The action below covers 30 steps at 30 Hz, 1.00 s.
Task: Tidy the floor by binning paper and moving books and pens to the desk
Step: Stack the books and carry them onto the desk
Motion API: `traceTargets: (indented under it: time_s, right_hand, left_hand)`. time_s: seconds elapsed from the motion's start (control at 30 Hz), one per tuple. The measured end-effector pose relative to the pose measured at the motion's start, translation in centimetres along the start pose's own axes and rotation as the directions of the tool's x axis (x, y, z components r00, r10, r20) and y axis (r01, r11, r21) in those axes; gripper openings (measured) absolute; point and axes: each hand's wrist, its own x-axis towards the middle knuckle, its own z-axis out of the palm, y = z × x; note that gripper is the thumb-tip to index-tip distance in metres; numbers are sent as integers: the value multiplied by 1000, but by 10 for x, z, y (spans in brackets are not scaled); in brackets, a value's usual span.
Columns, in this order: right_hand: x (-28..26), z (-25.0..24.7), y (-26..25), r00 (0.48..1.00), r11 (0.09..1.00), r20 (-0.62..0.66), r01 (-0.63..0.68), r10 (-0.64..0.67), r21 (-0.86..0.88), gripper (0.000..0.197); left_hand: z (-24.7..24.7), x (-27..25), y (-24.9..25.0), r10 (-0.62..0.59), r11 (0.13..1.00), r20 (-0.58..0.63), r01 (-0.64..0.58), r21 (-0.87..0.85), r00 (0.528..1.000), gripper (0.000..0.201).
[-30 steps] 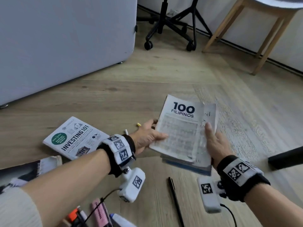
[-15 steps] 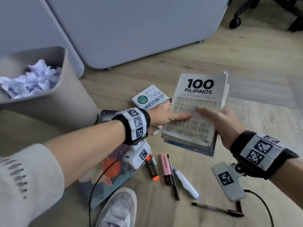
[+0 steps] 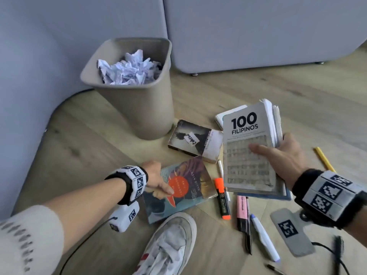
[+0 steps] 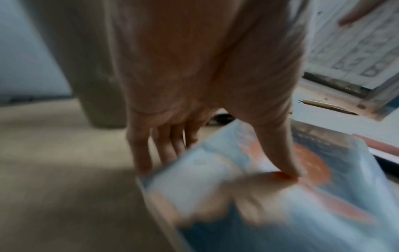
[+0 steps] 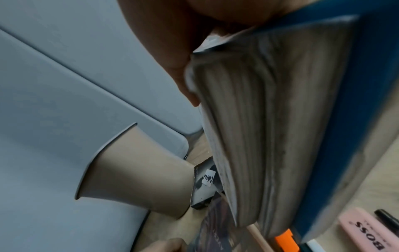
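Pinching the near left edge of the blue paperback (image 3: 184,187), the left hand (image 3: 156,180) is seen with its thumb (image 4: 278,153) laid on top of the cover by the orange disc and its fingers (image 4: 140,153) curled under the edge; that side of the book appears slightly raised from the floor (image 3: 99,147), though the left wrist view is blurred. The stack of books (image 3: 250,153) topped by "100 Filipinos" is clamped in the right hand (image 3: 282,153), thumb stretched flat across the cover and fingers wrapped beneath, the stack held above the floor. A dark paperback (image 3: 195,140) lies just beyond the blue one, close to the base of the bin (image 3: 139,108), which is filled with crumpled paper (image 3: 129,69). An orange highlighter (image 3: 222,198), a pink highlighter (image 3: 242,210) and a white marker (image 3: 265,237) lie on the floor beneath the held stack.
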Motion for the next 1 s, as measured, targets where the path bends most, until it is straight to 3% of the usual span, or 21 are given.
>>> traceTargets:
  time_s: [0.1,0.23,0.33,0.5,0.6,0.67,0.77,0.83,0.9,0.93,1.0]
  right_hand:
    - [-7,-8,-2,999,996,0,41,-41,-79,51]
    - [-17,-34,2,995,984,-46,84,-92,-158,49]
    - [-20,-61,20,986,981,-152,30,-60,-191,51]
    - [-36,-101,57,964,985,-210,-170,166,-2,48]
    - [-48,-109,75,955,954,-123,-251,272,161,22]
    - [-50,-107,91,953,941,-34,-291,301,175,32]
    - [-43,-102,117,936,936,-36,-348,350,54,48]
    - [-35,-100,129,932,888,-106,-363,347,-283,56]
    - [-32,-99,135,939,736,-189,-343,288,-583,75]
    - [-34,-97,135,940,693,-212,-340,266,-636,86]
    - [-38,-90,135,931,696,-244,-365,272,-618,105]
  left_hand:
    - [-3,8,0,45,999,-58,-46,-29,997,90]
    - [-19,1,18,116,993,19,-116,21,993,62]
    - [-36,-7,43,235,964,71,-242,110,969,54]
    - [-87,-37,108,461,825,67,-455,335,885,30]
    - [-111,-58,146,542,664,35,-454,594,840,27]
    - [-123,-73,170,597,559,-2,-414,718,802,27]
    - [-133,-86,197,688,448,-25,-397,801,725,43]
    - [-128,-90,213,740,366,-12,-388,846,672,44]
    - [-112,-96,231,786,260,30,-374,890,617,33]
    - [-102,-99,240,811,200,60,-372,906,582,24]
    - [-80,-101,258,852,96,125,-387,917,508,13]
